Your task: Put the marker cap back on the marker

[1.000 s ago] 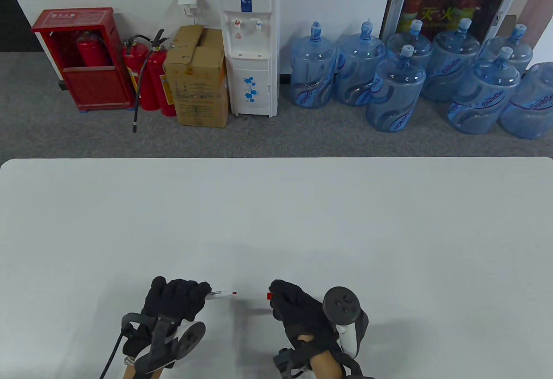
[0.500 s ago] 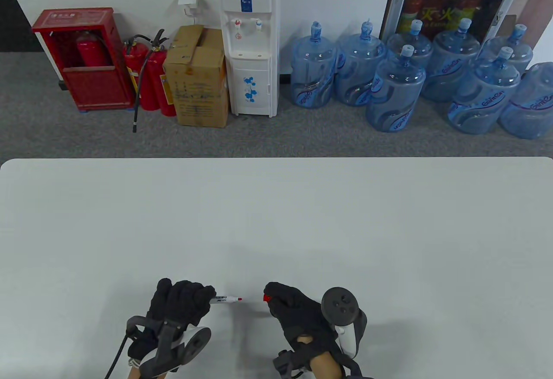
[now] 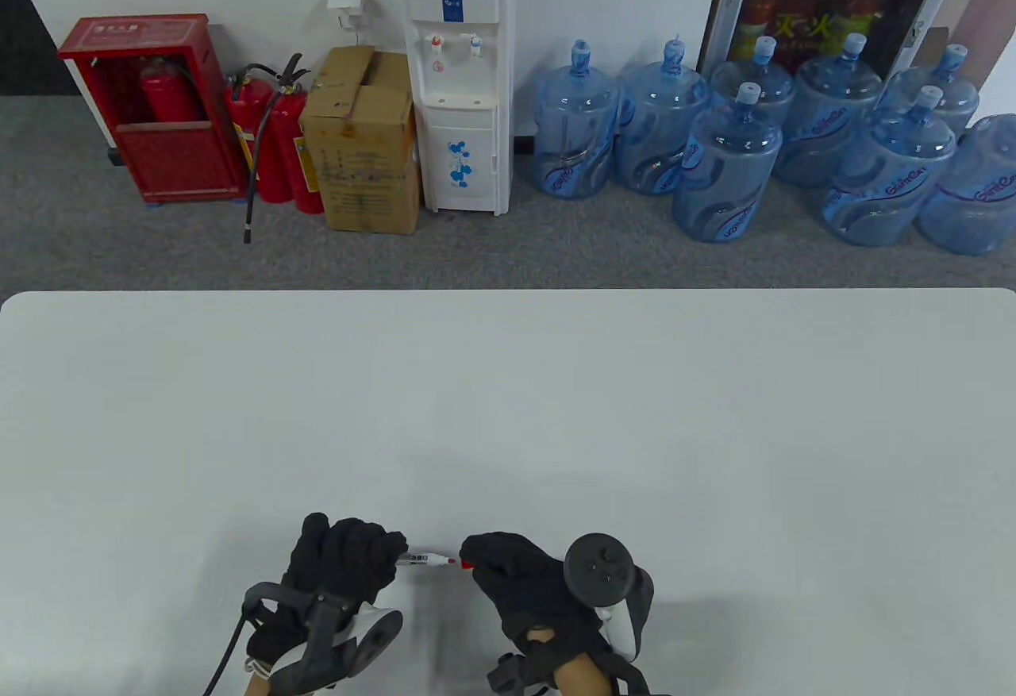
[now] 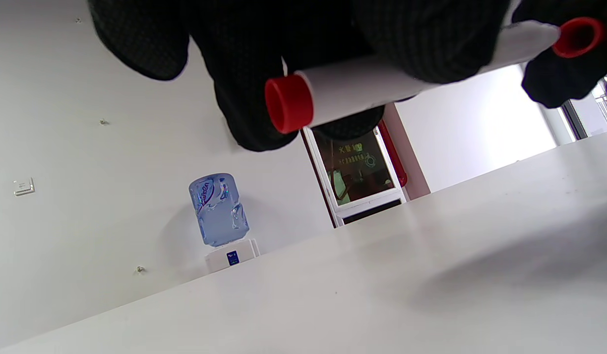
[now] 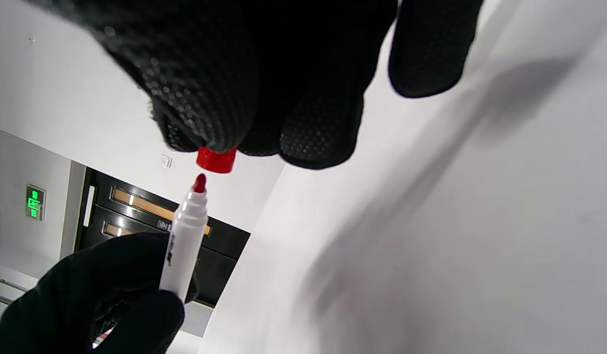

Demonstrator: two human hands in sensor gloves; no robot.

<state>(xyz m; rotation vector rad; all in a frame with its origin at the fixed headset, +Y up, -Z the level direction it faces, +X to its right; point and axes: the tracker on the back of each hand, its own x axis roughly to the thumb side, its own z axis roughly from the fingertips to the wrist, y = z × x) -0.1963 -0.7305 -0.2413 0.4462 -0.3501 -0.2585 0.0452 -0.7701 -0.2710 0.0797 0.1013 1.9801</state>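
My left hand (image 3: pixel 373 561) grips a white marker (image 3: pixel 422 559) above the table near its front edge, the bare red tip (image 3: pixel 451 562) pointing right. My right hand (image 3: pixel 488 561) pinches the red cap (image 3: pixel 467 566) just right of the tip. In the right wrist view the cap (image 5: pixel 216 160) has its open mouth facing the tip (image 5: pixel 199 183), with a small gap between them and the barrel (image 5: pixel 183 246) in line below. In the left wrist view the barrel (image 4: pixel 362 88) runs through my fingers, its red rear end (image 4: pixel 288 103) near the camera and the cap (image 4: pixel 579 37) at the far end.
The white table (image 3: pixel 556 410) carries nothing else in view. Beyond its far edge, on the floor, stand a water dispenser (image 3: pixel 456 93), a cardboard box (image 3: pixel 361 140), fire extinguishers (image 3: pixel 274 140) and several blue water bottles (image 3: pixel 730 164).
Both hands have moved toward each other. The marker tip went right, the cap went left, and the gap between them has shrunk to almost nothing.
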